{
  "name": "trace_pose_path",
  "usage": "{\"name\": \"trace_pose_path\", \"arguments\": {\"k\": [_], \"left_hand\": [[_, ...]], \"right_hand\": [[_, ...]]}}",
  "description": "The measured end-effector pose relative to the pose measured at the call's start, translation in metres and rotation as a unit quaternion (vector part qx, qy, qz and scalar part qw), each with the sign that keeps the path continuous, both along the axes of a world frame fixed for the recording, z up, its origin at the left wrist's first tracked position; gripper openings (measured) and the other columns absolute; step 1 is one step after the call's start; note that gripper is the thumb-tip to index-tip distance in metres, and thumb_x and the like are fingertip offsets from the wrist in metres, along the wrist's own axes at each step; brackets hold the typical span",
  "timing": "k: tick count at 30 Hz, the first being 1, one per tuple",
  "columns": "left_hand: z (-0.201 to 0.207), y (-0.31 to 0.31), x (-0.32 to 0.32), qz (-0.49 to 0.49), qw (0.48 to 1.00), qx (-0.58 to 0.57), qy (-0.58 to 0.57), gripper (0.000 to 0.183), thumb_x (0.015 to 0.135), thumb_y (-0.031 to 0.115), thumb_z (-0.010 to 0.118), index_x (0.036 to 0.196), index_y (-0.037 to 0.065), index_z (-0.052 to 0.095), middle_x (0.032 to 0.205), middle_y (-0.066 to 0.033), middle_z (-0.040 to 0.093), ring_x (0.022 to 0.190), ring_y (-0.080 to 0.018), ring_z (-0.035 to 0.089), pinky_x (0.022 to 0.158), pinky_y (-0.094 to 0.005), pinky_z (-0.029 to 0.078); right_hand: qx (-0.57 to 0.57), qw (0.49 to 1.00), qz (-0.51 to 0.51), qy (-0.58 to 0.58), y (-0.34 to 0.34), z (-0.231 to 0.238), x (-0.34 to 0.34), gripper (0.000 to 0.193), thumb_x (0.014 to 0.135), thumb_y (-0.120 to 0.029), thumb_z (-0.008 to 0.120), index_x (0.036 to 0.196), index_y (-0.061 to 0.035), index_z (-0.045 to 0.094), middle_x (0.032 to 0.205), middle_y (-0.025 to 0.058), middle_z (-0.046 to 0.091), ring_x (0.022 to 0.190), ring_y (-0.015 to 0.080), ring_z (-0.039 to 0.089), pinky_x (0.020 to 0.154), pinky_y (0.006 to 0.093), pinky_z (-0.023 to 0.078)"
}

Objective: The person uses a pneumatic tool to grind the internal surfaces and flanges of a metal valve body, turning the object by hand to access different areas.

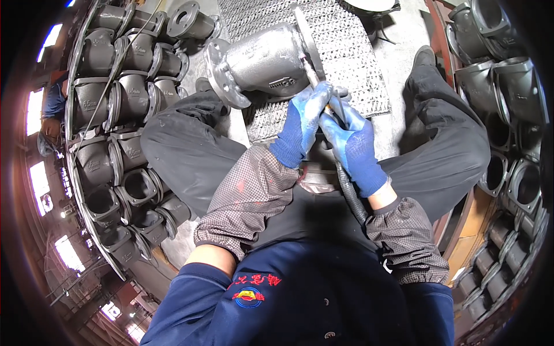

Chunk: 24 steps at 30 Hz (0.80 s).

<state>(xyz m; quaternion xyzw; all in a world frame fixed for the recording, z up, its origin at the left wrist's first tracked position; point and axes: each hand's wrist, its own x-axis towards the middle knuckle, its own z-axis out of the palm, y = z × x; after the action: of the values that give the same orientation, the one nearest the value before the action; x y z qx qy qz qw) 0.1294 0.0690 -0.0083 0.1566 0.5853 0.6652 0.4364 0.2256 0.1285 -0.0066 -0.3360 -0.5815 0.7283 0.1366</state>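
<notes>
While the seated operator holds a slim hand tool [311, 74] near the centre of the frame, a grey flanged casting [262, 60] lies on its side at upper centre, above both hands. The grip of the left hand [310, 112] is closed around the tool. The grip of the right hand [349, 137], set slightly lower and to the right, is also closed around the tool. Both hands wear blue coated gloves. The tool points upward and slightly left, its tip at the inner side of the right-hand flange [310, 46]; whether the tip touches metal cannot be told. A dark ribbed hose [349, 193] runs down from below the right hand toward the right forearm. Beneath the casting, a textured mat [360, 63] extends to the upper edge of the frame. Similar grey castings [95, 104] are stacked in rows along the left side, with a thin cable [124, 53] crossing in front of them. Further castings [513, 86] are stacked along the right side, from the upper to the lower right. A pale round disc [369, 4] is cut off by the upper edge, right of centre. Checked sleeve covers [251, 199] enclose both forearms, and the operator's dark trousers [190, 150] flank the mat.
</notes>
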Motion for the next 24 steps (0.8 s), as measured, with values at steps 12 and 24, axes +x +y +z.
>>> {"name": "trace_pose_path", "arguments": {"k": [12, 24], "left_hand": [[-0.014, -0.017, 0.002, 0.002, 0.994, -0.109, -0.012, 0.039, 0.097, 0.027, 0.041, 0.098, -0.004, 0.063, 0.091, -0.0101, 0.065, 0.085, -0.0144, 0.059, 0.08, -0.0267, 0.047], [0.045, -0.058, -0.021, 0.023, 0.998, -0.017, 0.056, 0.032, 0.096, 0.024, 0.047, 0.098, -0.004, 0.062, 0.094, -0.0102, 0.063, 0.083, -0.0131, 0.06, 0.074, -0.0239, 0.047]], "right_hand": [[-0.123, 0.992, 0.003, -0.037, -0.01, 0.01, 0.002, 0.033, 0.085, -0.006, 0.059, 0.116, 0.0037, 0.055, 0.078, 0.0029, 0.061, 0.063, 0.0053, 0.053, 0.056, 0.0204, 0.045], [-0.057, 0.992, 0.114, -0.002, 0.018, 0.071, 0.019, 0.034, 0.087, -0.004, 0.053, 0.12, 0.0045, 0.052, 0.08, 0.0066, 0.063, 0.056, 0.0063, 0.053, 0.05, 0.0182, 0.044]]}}
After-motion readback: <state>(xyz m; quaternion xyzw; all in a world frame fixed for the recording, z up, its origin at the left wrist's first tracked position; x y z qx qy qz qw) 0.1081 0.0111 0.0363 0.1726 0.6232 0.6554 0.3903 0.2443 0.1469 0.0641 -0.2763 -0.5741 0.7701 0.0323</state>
